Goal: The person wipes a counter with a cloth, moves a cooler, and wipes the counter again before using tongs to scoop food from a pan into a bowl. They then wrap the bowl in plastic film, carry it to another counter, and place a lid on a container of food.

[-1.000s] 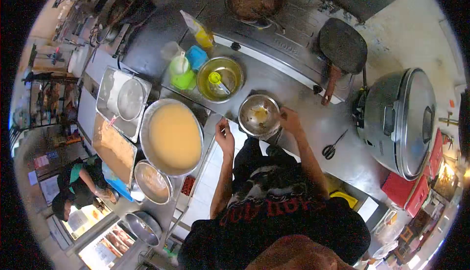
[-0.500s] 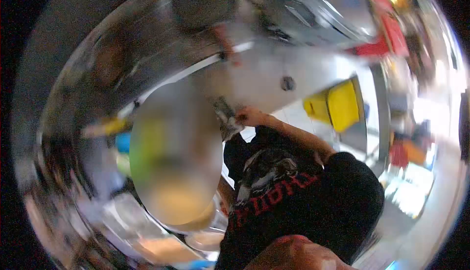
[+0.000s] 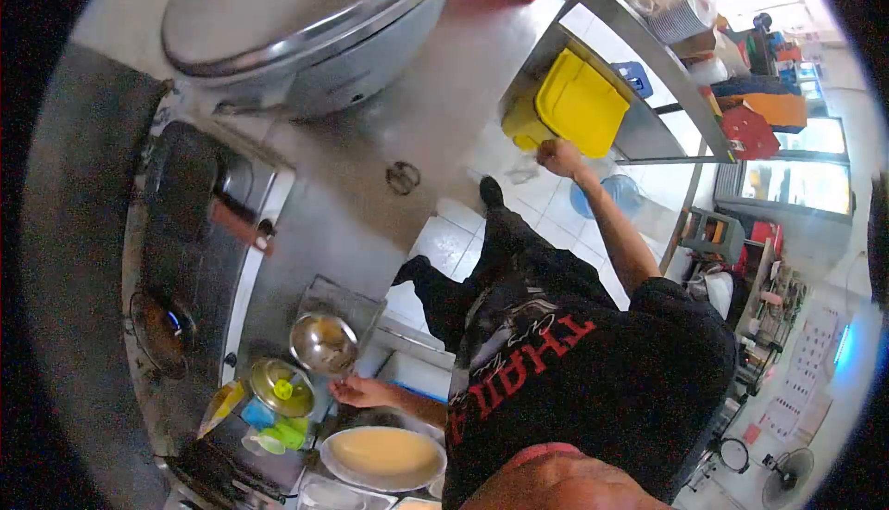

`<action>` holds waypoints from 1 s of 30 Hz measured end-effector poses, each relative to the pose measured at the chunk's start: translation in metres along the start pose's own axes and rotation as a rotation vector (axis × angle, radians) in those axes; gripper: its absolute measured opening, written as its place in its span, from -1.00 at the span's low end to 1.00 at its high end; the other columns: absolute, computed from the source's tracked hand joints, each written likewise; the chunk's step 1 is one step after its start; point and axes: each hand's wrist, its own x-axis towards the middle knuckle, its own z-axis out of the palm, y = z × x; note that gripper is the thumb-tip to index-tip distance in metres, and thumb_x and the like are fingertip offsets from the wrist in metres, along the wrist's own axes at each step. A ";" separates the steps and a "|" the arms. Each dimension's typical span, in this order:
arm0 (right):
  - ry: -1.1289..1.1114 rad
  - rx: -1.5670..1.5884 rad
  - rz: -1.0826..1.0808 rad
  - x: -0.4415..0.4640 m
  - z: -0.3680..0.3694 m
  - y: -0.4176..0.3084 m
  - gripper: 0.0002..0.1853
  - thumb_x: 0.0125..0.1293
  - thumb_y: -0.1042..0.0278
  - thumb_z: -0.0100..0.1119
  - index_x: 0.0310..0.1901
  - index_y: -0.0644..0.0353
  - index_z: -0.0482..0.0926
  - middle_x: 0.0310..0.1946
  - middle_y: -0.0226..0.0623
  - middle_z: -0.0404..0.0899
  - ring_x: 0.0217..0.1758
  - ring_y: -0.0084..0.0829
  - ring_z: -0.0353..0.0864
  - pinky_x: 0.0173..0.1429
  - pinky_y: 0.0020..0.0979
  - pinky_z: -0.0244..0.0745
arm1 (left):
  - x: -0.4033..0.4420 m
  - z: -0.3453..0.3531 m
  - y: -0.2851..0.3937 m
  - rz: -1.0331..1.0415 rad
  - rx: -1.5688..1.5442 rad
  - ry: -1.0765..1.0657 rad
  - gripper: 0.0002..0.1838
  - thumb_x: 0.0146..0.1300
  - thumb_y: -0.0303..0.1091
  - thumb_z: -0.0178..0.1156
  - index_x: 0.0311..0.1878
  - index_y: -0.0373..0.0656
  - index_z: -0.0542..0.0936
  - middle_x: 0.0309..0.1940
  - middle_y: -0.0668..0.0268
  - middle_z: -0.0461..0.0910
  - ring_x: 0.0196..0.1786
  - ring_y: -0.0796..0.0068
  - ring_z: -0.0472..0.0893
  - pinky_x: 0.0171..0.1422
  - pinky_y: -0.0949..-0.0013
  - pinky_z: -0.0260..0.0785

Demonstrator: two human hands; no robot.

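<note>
At the lower left, my left hand (image 3: 361, 391) is beside the near rim of a small metal bowl (image 3: 323, 343), its fingers apart; whether they touch the rim is unclear. The bowl rests on the steel counter. My right hand (image 3: 559, 156) is stretched out to the right, closed, at the lower edge of a yellow lidded bin (image 3: 582, 103). What it holds, if anything, is too small to tell. A blurred, see-through item (image 3: 523, 173) shows just left of it. Black-handled scissors (image 3: 403, 178) lie on the counter.
A large lidded steel pot (image 3: 315, 38) stands at the upper left. Beside the stove are a pan with a wooden-coloured handle (image 3: 236, 221) and a wok (image 3: 159, 334). A tub of pale batter (image 3: 382, 458) and a bowl with a green scoop (image 3: 282, 388) sit at the lower left.
The view has swung to the right, bringing the yellow bin and shelves close. My right hand has left the metal bowl and reached out to the bin. My left hand is now near the bowl's rim.
</note>
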 end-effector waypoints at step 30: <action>-0.164 0.669 0.300 0.024 -0.057 0.188 -0.75 0.21 0.16 0.31 -0.27 0.18 0.69 -0.58 -0.41 0.56 -0.54 -0.57 0.52 -0.49 -0.47 0.43 | -0.236 0.229 0.170 -0.336 -0.370 -0.461 -0.54 0.22 -0.52 0.18 0.21 -0.18 0.43 0.08 0.19 0.49 -0.08 0.35 0.60 -0.10 0.31 0.52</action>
